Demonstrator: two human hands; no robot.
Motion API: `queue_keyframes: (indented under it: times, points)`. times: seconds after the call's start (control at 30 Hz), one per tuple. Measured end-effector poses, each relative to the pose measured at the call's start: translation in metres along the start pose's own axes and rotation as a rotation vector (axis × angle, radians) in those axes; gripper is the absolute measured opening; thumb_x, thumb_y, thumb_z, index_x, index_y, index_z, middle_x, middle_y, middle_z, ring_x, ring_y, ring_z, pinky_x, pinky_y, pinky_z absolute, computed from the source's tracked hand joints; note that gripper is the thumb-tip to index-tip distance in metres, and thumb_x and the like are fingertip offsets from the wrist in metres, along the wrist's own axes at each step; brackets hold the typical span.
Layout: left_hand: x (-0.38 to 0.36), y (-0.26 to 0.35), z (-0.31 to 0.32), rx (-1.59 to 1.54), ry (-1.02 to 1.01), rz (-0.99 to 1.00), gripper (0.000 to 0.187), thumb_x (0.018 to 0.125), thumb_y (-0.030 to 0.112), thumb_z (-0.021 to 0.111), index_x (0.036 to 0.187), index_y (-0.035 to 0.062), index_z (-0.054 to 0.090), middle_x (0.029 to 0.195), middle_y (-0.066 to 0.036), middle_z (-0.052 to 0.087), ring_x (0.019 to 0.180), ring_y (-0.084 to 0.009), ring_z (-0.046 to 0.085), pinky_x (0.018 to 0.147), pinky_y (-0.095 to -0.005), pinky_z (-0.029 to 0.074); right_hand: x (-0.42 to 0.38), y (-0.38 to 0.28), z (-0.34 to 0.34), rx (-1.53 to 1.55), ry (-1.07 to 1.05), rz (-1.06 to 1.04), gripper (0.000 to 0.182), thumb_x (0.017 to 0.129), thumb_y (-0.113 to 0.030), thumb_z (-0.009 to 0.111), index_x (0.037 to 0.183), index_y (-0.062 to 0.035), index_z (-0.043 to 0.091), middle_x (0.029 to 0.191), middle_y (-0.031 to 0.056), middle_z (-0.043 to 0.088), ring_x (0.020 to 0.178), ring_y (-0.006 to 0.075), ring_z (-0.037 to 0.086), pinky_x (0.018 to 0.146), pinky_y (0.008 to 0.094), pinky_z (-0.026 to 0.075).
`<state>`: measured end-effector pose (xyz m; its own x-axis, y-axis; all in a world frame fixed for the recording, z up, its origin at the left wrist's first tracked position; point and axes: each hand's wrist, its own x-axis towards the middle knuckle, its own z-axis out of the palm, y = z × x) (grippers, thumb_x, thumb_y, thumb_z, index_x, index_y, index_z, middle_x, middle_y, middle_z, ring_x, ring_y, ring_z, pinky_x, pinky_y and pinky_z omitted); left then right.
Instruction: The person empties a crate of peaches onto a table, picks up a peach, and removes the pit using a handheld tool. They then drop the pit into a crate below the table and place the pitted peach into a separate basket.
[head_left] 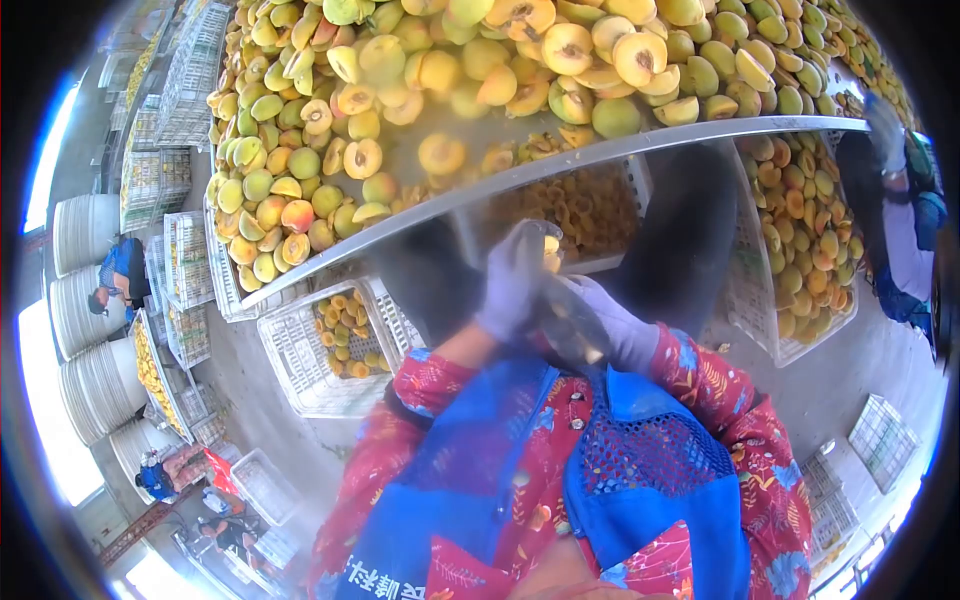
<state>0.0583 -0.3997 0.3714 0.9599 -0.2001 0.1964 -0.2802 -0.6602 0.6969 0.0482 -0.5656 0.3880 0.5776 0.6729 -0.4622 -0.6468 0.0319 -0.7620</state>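
Note:
My left hand (508, 284), in a lavender glove, is closed around a piece of yellow peach (551, 250) just below the metal table edge. My right hand (612, 322), gloved alike, is closed beside it on a dark, long tool (568, 318) that is smeared by motion; its exact kind I cannot tell. Both hands are close together in front of my blue apron (650, 440). Beyond them, a heap of whole and halved peaches (640, 58) covers much of the metal table (480, 185). Some halves show their stones.
Below the table edge, a crate (640, 190) holds brownish peach scraps. White crates with peaches stand at left (290, 350) and right (752, 240). Another person's gloved hand (886, 135) is at the far right. Stacked white tubs (100, 390) and other people are at the left.

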Motion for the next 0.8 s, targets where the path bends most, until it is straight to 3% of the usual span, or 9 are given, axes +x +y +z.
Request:
queue_keyframes:
  times: [0.1,0.17,0.27,0.4,0.53,0.63,0.67,0.7,0.8]
  points:
    - [0.013,-0.003,-0.005,0.046,-0.024,0.066,0.030,0.083,0.005,0.060,0.112,-0.0024,0.056,0.107,-0.022,0.060,0.089,-0.0398,0.062,0.076,-0.0412,0.052,0.002,-0.033,0.000,-0.020,0.067,0.207,0.036,0.098,-0.035,0.049,0.105,-0.0008,0.056,0.082,0.0097,0.062,0.067,0.0162,0.062,0.056,0.0288,0.050]
    - [0.015,-0.002,-0.007,0.060,-0.026,0.085,0.033,0.081,0.005,0.061,0.112,-0.0029,0.055,0.107,-0.022,0.060,0.089,-0.0402,0.062,0.076,-0.0420,0.052,0.002,-0.050,-0.003,-0.277,0.100,0.279,0.035,0.097,-0.033,0.049,0.108,0.0004,0.056,0.086,0.0152,0.066,0.071,0.0237,0.066,0.063,0.0344,0.053]
    - [0.008,-0.007,0.002,0.147,-0.009,0.066,0.036,0.081,0.006,0.061,0.115,-0.0018,0.054,0.109,-0.021,0.059,0.095,-0.0407,0.059,0.082,-0.0444,0.049,0.004,-0.014,-0.008,-1.102,0.196,-0.293,0.022,0.092,-0.015,0.049,0.102,0.0036,0.057,0.089,0.0217,0.062,0.077,0.0334,0.064,0.064,0.0384,0.052]
    - [-0.009,-0.026,0.013,0.130,-0.105,-0.105,0.038,0.083,0.007,0.058,0.121,0.0020,0.053,0.117,-0.020,0.058,0.111,-0.0422,0.052,0.095,-0.0474,0.043,0.007,-0.017,-0.003,-1.076,0.181,-0.149,0.033,0.097,-0.025,0.042,0.112,-0.0002,0.057,0.099,0.0272,0.065,0.091,0.0442,0.064,0.079,0.0493,0.051]
    - [-0.011,-0.044,0.017,0.291,0.052,0.015,0.037,0.083,0.012,0.063,0.116,-0.0004,0.053,0.100,-0.022,0.062,0.084,-0.0420,0.061,0.077,-0.0486,0.051,0.015,-0.019,0.008,-1.097,0.226,-0.038,0.030,0.095,-0.022,0.043,0.104,0.0035,0.057,0.088,0.0262,0.067,0.086,0.0418,0.066,0.077,0.0476,0.052]
    - [-0.009,-0.055,0.007,0.145,-0.217,-0.446,0.039,0.078,0.009,0.066,0.116,0.0047,0.055,0.102,-0.018,0.064,0.096,-0.0399,0.061,0.084,-0.0448,0.050,0.022,-0.019,-0.005,-1.417,0.182,-0.166,0.025,0.094,-0.018,0.044,0.100,0.0043,0.054,0.077,0.0226,0.066,0.073,0.0380,0.067,0.065,0.0462,0.052]
    - [-0.015,-0.061,-0.001,0.075,-0.156,-0.365,0.045,0.073,0.009,0.070,0.115,0.0035,0.055,0.100,-0.017,0.064,0.093,-0.0395,0.062,0.082,-0.0442,0.051,0.025,-0.017,-0.013,-1.568,0.151,-0.243,0.022,0.093,-0.016,0.044,0.099,0.0042,0.052,0.073,0.0211,0.065,0.068,0.0364,0.067,0.059,0.0457,0.051]
    - [-0.021,-0.067,-0.011,0.007,-0.093,-0.279,0.050,0.069,0.009,0.074,0.115,0.0024,0.055,0.099,-0.017,0.065,0.090,-0.0391,0.063,0.080,-0.0437,0.052,0.033,-0.011,-0.024,-1.475,0.274,-0.081,0.027,0.095,-0.021,0.044,0.097,0.0040,0.052,0.074,0.0229,0.066,0.069,0.0371,0.067,0.059,0.0468,0.051]
    - [-0.023,-0.037,-0.058,0.000,-0.053,-0.396,0.059,0.066,0.009,0.077,0.119,-0.0017,0.054,0.108,-0.019,0.065,0.098,-0.0387,0.063,0.086,-0.0438,0.051,0.030,-0.012,-0.036,-1.385,0.348,-0.138,0.027,0.096,-0.021,0.049,0.100,0.0050,0.054,0.072,0.0193,0.066,0.067,0.0318,0.068,0.058,0.0435,0.051]
